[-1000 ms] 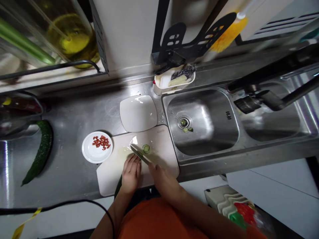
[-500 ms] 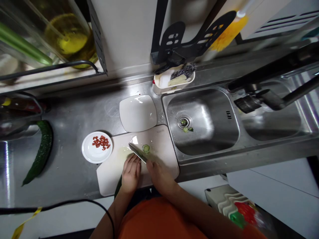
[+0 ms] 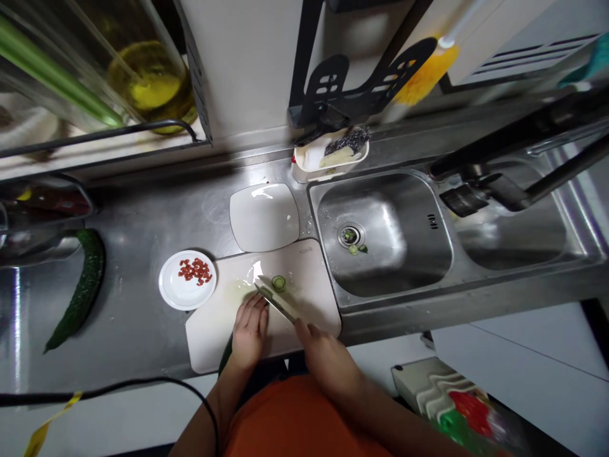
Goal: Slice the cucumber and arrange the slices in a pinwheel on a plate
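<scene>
My left hand (image 3: 250,327) is closed over a dark green cucumber (image 3: 225,357) on the pale cutting board (image 3: 204,346); most of the cucumber is hidden under the hand and forearm. My right hand (image 3: 326,355) grips the handle of a knife (image 3: 280,306), whose blade slants up and left, its tip just beyond my left fingertips. Round cucumber slices (image 3: 278,283) lie on the board beside the blade. At the board's left edge, a small white plate (image 3: 171,289) holds chopped red bits (image 3: 195,271). A squarish white plate (image 3: 264,219) touches the board's back edge.
Another whole cucumber (image 3: 82,292) lies on the steel counter (image 3: 133,304) at left. To the right is a sink (image 3: 394,266) with cucumber scraps (image 3: 354,249) by its drain. A black faucet (image 3: 490,190) reaches over it. A sponge caddy (image 3: 328,170) stands behind.
My right hand has drawn the knife toward my body and to the right, so its tip sits lower. My left hand stays in place on the cucumber. The view has shifted slightly.
</scene>
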`<state>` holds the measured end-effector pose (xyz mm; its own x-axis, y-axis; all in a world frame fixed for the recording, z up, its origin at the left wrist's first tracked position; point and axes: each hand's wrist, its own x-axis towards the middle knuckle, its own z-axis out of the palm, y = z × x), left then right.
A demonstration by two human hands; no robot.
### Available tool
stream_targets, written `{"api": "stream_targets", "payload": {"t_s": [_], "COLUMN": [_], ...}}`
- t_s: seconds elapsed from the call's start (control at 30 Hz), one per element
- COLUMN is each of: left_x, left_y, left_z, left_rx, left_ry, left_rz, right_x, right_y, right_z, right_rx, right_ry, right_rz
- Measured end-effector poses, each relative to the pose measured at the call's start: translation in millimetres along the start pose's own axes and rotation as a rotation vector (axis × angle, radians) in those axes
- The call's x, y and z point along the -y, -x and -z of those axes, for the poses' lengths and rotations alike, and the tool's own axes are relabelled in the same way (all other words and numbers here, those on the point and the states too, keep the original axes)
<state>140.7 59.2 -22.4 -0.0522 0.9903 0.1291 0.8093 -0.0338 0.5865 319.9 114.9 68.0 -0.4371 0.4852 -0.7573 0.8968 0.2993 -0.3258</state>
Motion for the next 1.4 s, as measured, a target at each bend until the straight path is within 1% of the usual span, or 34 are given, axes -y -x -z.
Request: {"api": "stream_targets", "payload": {"t_s": [0.17,0.37,0.53,0.77,0.93,1.17,1.4], "left_x": [0,-1,-1,-1,0,1,1], "left_y": [0,0,0,0,1,1,0], "left_z": [0.5,0.5,0.7,-1.0,-2.2,-2.3,-2.1], "left_rx": [-0.013,-0.013,-0.002,-0.008,-0.014,-0.011,-0.015], "left_ry": [-0.007,-0.024,-0.025,-0.023,-0.050,-0.056,-0.071], "left_rz": [-0.014,-0.010,-0.002,-0.009,-0.025,-0.036,-0.041], "right_x": [1,2,2,-2,-2,-6,-6], "right_y": [11,15,14,12,8,4,2], "right_z": [-2,2,3,1,1,-4,0], "right_rx": [0.039,0.065,0.066,0.023,0.036,0.015,0.031], "right_ry": [0.024,0.022,0.032,0.043,0.040,0.020,0.010], "right_rz": [-0.031,-0.030,-0.032,0.001,0.008,0.031,0.036]}}
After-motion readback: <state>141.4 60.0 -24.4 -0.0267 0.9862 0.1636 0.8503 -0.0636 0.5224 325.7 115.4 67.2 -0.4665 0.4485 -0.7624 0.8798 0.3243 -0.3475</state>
